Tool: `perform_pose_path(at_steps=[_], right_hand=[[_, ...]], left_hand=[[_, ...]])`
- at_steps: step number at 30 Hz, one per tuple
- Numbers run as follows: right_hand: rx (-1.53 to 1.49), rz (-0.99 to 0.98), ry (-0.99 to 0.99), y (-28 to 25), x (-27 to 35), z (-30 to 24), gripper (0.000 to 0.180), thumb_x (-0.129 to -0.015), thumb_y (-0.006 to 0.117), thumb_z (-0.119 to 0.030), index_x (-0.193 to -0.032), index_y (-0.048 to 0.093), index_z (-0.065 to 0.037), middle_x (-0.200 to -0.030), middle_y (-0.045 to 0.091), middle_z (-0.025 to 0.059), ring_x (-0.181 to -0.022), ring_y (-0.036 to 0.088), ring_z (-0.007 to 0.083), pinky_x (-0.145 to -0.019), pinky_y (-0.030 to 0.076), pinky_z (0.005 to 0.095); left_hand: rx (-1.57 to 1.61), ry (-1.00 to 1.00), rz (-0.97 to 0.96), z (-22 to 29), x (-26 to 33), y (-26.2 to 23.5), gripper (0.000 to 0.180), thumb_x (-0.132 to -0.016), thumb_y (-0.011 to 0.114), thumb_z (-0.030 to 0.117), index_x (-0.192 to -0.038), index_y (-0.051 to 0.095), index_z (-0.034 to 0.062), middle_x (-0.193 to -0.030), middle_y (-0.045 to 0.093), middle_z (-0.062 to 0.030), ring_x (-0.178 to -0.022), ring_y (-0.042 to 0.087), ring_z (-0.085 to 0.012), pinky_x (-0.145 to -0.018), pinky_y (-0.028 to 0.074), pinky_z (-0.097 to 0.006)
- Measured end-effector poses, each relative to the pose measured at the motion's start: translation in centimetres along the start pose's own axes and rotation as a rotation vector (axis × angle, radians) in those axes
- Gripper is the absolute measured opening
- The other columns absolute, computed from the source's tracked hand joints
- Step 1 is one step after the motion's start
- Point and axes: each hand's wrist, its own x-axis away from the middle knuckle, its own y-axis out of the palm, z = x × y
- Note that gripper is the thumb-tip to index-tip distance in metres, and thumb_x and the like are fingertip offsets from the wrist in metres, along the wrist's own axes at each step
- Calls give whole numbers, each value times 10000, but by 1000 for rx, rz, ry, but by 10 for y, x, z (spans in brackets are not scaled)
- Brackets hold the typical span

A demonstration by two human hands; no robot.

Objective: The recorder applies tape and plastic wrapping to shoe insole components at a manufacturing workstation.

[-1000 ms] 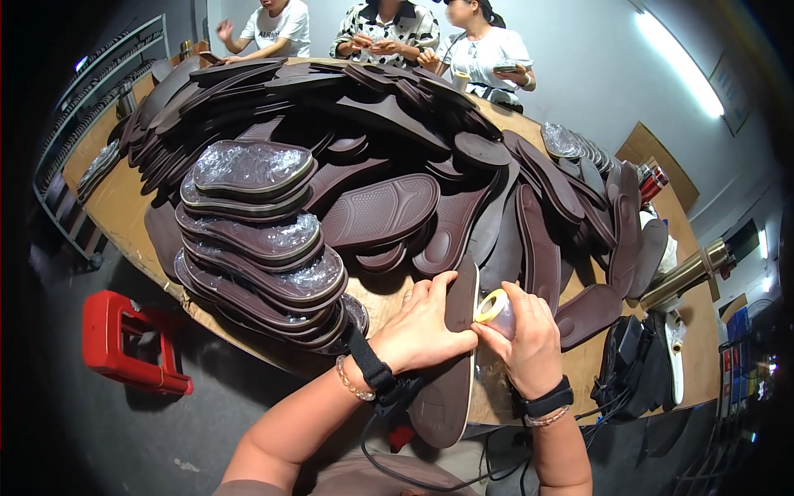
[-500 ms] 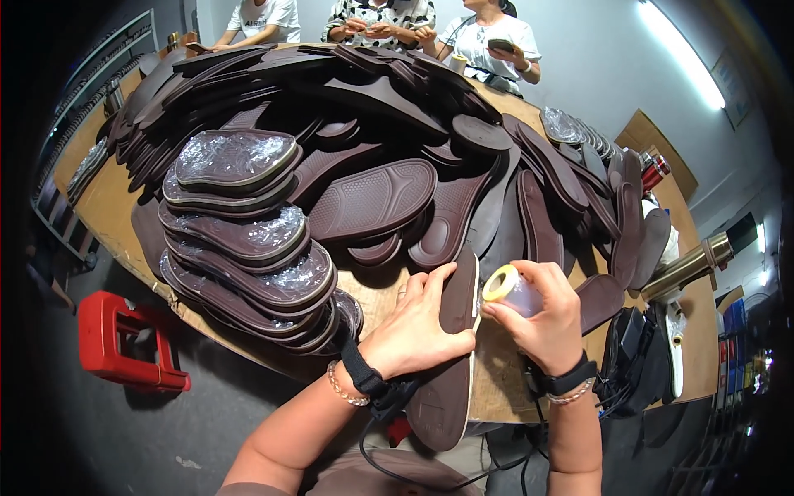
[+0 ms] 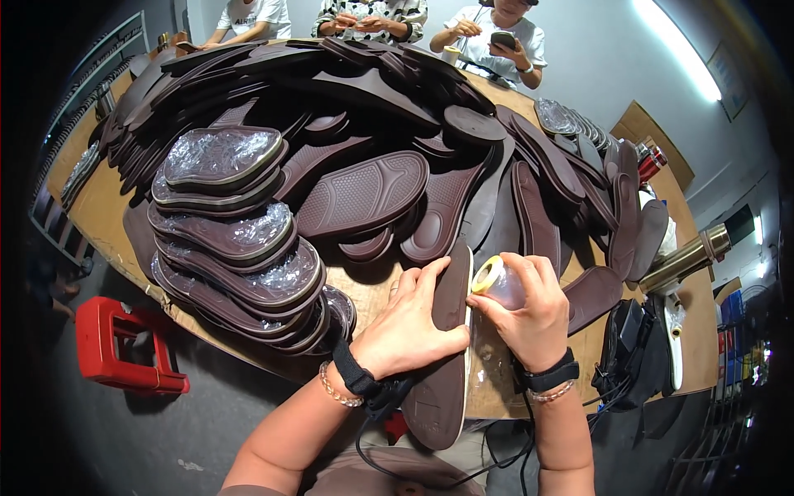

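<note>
A dark brown shoe insole lies lengthwise in front of me, its near end hanging over the table edge. A pale line runs along its right edge. My left hand grips it across the middle, thumb on the top face and fingers reaching toward the far end. Pinched in my right hand is a roll of clear film with a yellow core end. The roll is tilted close against the insole's right edge, near the far end. Whether film joins the two is hard to make out.
Left of my hands rises a stack of film-wrapped insoles. Beyond spreads a big heap of loose brown insoles. A metal flask and black pouch are at right, a red stool at left. Several people sit across the table.
The view has shifted slightly. The roll has turned a little in my right hand beside the insole; my left hand keeps its grip. Across the table, one person's head has come lower into view.
</note>
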Motion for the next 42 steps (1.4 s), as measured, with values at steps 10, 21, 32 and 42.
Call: perform_pose_path(at_steps=[10, 21, 32, 42], right_hand=[[-10, -3, 6, 3, 0, -1, 596, -705, 937, -272, -1192, 664, -65, -1029, 650, 119, -874, 696, 332, -740, 578, 415], [46, -209, -14, -5, -3, 6, 678, -751, 904, -324, -1289, 620, -24, -1026, 645, 152, -966, 646, 355, -861, 546, 430], [-128, -184, 14, -10, -15, 9, 550, -777, 901, -286, -1223, 676, -58, -1006, 661, 162, -883, 698, 375, -761, 573, 447], [-31, -11, 27, 5, -11, 12, 590, -712, 945, -262, -1201, 681, -63, -1027, 666, 128, -865, 706, 351, -734, 579, 430]], left_hand=[[36, 0, -19, 5, -2, -8, 1053, -781, 761, 342, -1647, 238, 48, -1459, 475, -328, -1384, 479, -462, -1191, 381, -482], [-305, -7, -139, 21, -30, -27, 1002, -791, 751, 460, -1634, 340, 109, -932, 719, -328, -929, 717, -484, -856, 566, -506], [-279, 6, -100, 15, -20, -27, 972, -809, 754, 447, -1634, 355, 123, -1055, 716, -328, -1017, 698, -488, -923, 557, -513], [-279, -15, -86, 17, -22, -25, 982, -799, 746, 437, -1648, 338, 161, -1036, 701, -318, -1006, 693, -491, -937, 554, -515]])
